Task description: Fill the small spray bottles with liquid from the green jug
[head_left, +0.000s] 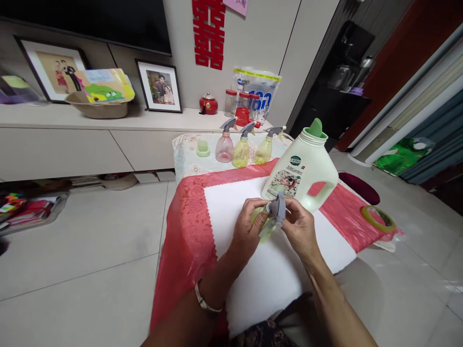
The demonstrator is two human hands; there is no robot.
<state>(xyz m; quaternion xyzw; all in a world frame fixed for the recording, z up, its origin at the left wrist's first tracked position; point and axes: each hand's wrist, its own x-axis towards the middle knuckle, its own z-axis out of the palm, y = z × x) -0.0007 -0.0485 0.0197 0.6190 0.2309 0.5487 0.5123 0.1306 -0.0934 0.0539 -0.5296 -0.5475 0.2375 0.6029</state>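
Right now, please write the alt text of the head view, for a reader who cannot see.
The left hand grips a yellowish spray bottle and the right hand touches its grey head, above a white mat. Beyond stand a large pale jug and three more spray bottles.

Translucent plastic spray bottle (268, 230), glossy red plastic sheet (191, 212), matt white cloth (231, 202)

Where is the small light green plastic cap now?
In the head view, the light green cap stands left of centre, on the patterned tablecloth, just left of the pink spray bottle.
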